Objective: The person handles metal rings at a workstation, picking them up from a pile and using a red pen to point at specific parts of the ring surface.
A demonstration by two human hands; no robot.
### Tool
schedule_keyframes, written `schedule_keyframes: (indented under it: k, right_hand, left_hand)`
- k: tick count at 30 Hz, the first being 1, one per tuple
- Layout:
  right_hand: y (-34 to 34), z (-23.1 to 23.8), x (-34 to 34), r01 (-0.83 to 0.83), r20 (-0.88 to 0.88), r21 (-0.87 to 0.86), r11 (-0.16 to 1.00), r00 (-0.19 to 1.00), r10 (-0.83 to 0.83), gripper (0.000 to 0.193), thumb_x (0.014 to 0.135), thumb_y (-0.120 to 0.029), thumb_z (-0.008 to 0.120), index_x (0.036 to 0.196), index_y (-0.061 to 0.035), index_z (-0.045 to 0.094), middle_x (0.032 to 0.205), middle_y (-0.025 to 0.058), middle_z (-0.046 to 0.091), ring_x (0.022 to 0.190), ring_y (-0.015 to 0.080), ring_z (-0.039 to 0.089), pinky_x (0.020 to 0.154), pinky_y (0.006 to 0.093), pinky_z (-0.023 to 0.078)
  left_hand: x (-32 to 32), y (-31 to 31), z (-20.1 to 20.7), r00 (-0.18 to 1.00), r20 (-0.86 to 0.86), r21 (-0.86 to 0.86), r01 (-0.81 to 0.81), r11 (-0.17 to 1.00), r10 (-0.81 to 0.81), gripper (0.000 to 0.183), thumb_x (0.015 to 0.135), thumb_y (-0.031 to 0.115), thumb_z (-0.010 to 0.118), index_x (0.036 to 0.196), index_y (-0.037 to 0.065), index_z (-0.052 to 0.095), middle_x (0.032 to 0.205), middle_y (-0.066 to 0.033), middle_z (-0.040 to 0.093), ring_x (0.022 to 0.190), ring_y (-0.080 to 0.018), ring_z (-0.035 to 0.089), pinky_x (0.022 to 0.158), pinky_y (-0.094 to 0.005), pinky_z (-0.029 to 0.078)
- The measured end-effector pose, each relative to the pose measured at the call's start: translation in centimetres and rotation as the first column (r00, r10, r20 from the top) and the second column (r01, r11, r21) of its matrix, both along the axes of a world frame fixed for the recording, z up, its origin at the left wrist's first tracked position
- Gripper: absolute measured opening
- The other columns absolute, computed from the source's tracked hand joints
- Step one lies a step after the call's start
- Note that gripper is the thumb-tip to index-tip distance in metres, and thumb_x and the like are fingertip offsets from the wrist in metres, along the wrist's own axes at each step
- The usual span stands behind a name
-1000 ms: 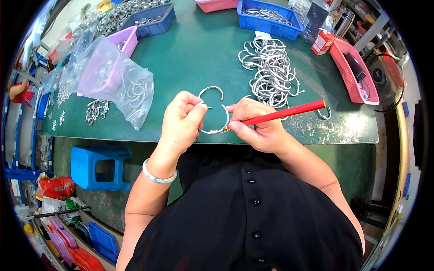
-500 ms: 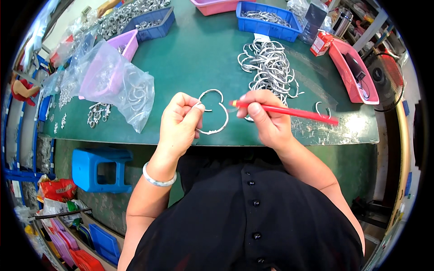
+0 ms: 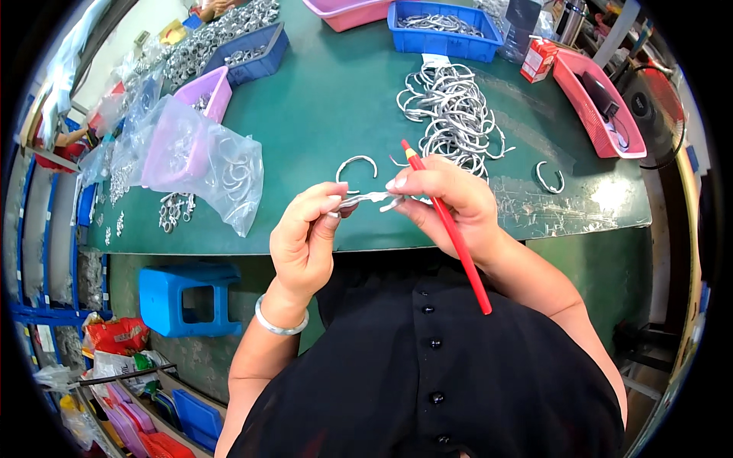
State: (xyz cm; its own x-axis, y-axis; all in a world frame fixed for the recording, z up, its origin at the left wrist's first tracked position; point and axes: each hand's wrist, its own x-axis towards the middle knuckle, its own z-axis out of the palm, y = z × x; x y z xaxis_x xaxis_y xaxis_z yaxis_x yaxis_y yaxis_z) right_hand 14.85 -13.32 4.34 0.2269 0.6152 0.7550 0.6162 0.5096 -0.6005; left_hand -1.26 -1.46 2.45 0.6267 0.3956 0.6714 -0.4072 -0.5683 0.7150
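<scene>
Between my two hands, just over the table's near edge, is an open silver-coloured bangle [image 3: 372, 198], turned nearly edge-on. My left hand [image 3: 305, 237] pinches its left side. My right hand [image 3: 462, 200] pinches its right side, and also keeps a red pencil-like stick [image 3: 462, 256] slanted between the fingers, its yellowish end pointing away from me. Just beyond my hands a second open bangle [image 3: 373, 163] lies on the green table [image 3: 328, 99]. A heap of similar open bangles [image 3: 450, 114] lies beyond my right hand. Another open bangle [image 3: 562, 183] rests farther right.
Blue trays of metal parts [image 3: 447, 47] [image 3: 246, 70] stand at the back. A clear plastic bag [image 3: 237, 172] hangs over a purple basket [image 3: 217, 99] at left. At right are a pink basket [image 3: 584, 107] and a red box [image 3: 538, 61]. A blue stool [image 3: 187, 294] stands below.
My right hand has moved left and now grips the bangle together with my left hand. The red stick has swung from nearly level to steeply slanted. The held bangle has turned from face-on to edge-on.
</scene>
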Motion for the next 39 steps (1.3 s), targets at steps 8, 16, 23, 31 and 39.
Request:
schedule_keyframes:
  k: [8,16,23,31,39]
  right_hand:
    - [-0.3,0.6,-0.1,-0.060,0.092,0.020,0.998,0.994,0.058,0.034,0.066,0.009,0.065,0.097,-0.0036,0.057,0.081,0.0112,0.060,0.069,0.0223,0.057,0.059,0.0293,0.045]
    - [0.0,1.0,-0.3,-0.095,0.089,0.057,0.994,0.992,0.090,0.034,0.065,0.009,0.065,0.096,-0.0027,0.057,0.079,0.0115,0.059,0.066,0.0221,0.056,0.057,0.0294,0.044]
    - [2.3,-1.1,1.3,0.161,0.084,-0.203,0.966,0.986,-0.146,0.014,0.076,-0.006,0.058,0.090,-0.0064,0.057,0.077,0.0108,0.058,0.071,0.0286,0.055,0.064,0.0366,0.044]
    - [7.1,-3.5,2.2,0.233,0.406,-0.498,0.835,0.914,-0.013,0.023,0.073,-0.010,0.061,0.094,-0.0053,0.053,0.081,0.0122,0.057,0.084,0.0302,0.051,0.068,0.0402,0.044]
    - [9.1,-4.1,1.4,0.470,0.621,-0.546,0.693,0.782,-0.041,0.018,0.070,-0.004,0.056,0.087,-0.0030,0.050,0.079,0.0145,0.059,0.078,0.0305,0.057,0.064,0.0389,0.049]
  left_hand:
    - [0.2,-0.4,-0.7,0.995,0.033,-0.387,0.103,0.916,-0.098,0.016,0.087,0.000,0.047,0.103,-0.003,0.050,0.104,-0.0178,0.056,0.085,-0.0202,0.060,0.074,-0.0301,0.051]
    - [0.0,-0.3,-0.5,0.990,-0.009,-0.567,0.114,0.816,-0.144,0.016,0.087,0.001,0.048,0.102,-0.003,0.049,0.098,-0.0175,0.058,0.083,-0.0198,0.061,0.073,-0.0304,0.051]
    - [-3.8,3.8,3.6,0.912,0.046,-0.159,-0.395,0.905,0.407,0.013,0.087,0.003,0.049,0.098,-0.003,0.051,0.091,-0.0132,0.059,0.076,-0.0171,0.059,0.068,-0.0288,0.050]
    - [-8.3,12.2,12.1,0.511,0.290,0.379,-0.838,0.393,0.809,0.015,0.084,0.004,0.054,0.096,-0.004,0.059,0.086,-0.0086,0.063,0.075,-0.0117,0.059,0.068,-0.0223,0.048]
    - [-7.3,14.9,11.2,0.555,-0.109,0.577,-0.641,0.507,0.825,0.018,0.084,0.013,0.055,0.095,0.000,0.061,0.081,-0.0101,0.064,0.073,-0.0166,0.061,0.067,-0.0253,0.046]
